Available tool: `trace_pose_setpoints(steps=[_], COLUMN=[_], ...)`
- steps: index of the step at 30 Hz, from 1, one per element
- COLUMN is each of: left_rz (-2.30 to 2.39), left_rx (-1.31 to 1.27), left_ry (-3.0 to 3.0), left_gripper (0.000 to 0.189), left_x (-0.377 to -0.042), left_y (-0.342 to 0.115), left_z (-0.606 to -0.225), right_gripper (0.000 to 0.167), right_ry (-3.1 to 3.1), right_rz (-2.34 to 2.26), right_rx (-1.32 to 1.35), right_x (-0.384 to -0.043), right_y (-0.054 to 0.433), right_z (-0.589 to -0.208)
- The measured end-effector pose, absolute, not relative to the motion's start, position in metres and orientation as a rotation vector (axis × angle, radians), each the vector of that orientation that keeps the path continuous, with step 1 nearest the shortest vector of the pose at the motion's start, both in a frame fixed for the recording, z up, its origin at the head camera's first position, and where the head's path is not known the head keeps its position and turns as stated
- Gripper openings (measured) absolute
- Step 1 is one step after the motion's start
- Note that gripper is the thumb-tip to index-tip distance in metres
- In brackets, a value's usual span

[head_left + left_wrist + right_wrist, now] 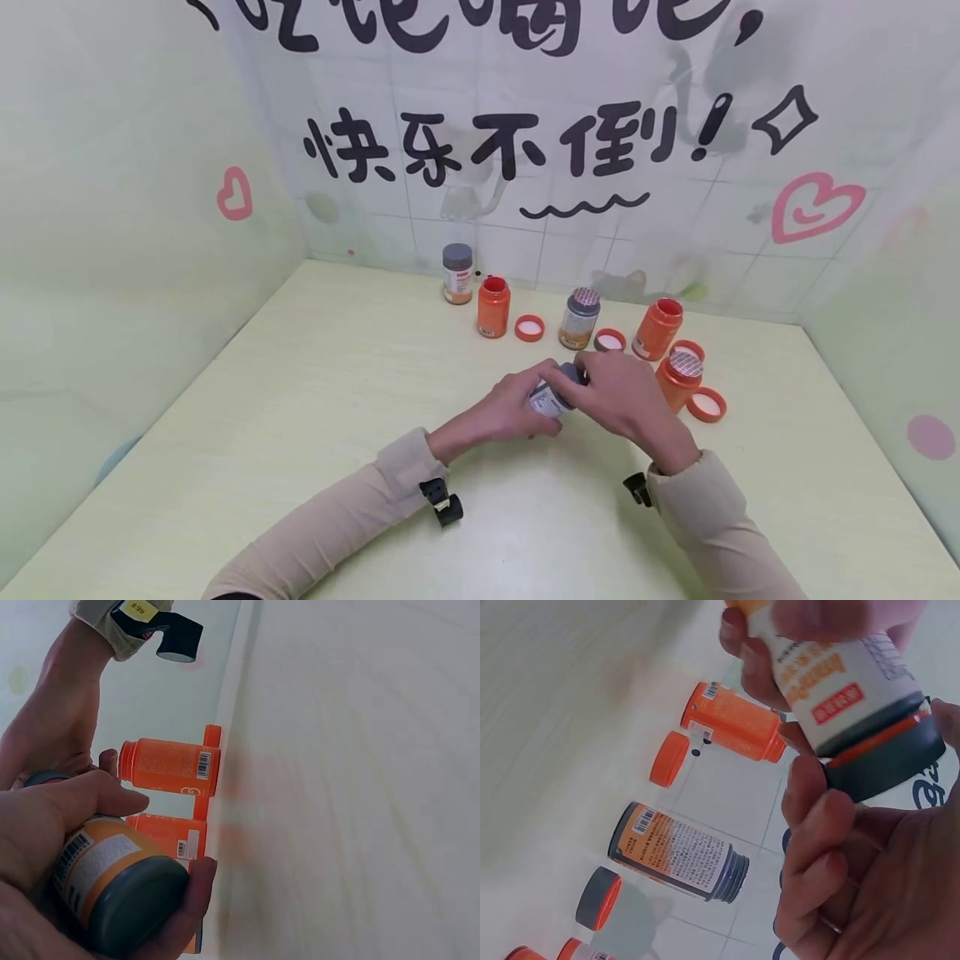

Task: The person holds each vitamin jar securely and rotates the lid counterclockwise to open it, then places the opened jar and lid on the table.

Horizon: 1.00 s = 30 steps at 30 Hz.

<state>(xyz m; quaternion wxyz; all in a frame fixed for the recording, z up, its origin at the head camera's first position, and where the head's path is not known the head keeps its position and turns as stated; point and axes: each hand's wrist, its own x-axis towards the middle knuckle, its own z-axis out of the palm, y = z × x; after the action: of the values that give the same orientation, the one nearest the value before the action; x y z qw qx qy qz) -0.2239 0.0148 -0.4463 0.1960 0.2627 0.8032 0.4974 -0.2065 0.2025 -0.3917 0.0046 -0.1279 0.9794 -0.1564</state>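
Observation:
Over the middle of the table, my left hand (517, 406) grips a dark grey pill bottle (550, 403) with a white and orange label. The bottle is tilted, its base (139, 907) showing in the left wrist view. My right hand (622, 392) holds the bottle's dark grey cap (891, 761) by its side, with the fingers curled. In the right wrist view, a red-orange band shows between cap and bottle neck, and the cap sits slightly askew. Just beyond the right hand stands an orange bottle (675, 385) with a patterned seal over its mouth.
Along the back stand a capped grey bottle (457, 275), an orange bottle (492, 310) without a cap, a sealed grey bottle (579, 321) and another uncapped orange bottle (659, 331). Loose caps lie among them, including an orange cap (529, 328) and one at right (707, 405).

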Motion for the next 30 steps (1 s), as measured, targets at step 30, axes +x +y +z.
trace_pose_setpoints(steps=[30], left_rz=[1.423], left_rx=[0.708], left_ry=[2.145], left_gripper=[0.071], left_x=[-0.225], left_y=[0.015], left_z=[-0.441], right_gripper=[0.047], right_ry=[2.875], right_rz=[-0.689], right_rx=[-1.0], right_x=[-0.199], right_y=[0.224], right_z=[-0.374])
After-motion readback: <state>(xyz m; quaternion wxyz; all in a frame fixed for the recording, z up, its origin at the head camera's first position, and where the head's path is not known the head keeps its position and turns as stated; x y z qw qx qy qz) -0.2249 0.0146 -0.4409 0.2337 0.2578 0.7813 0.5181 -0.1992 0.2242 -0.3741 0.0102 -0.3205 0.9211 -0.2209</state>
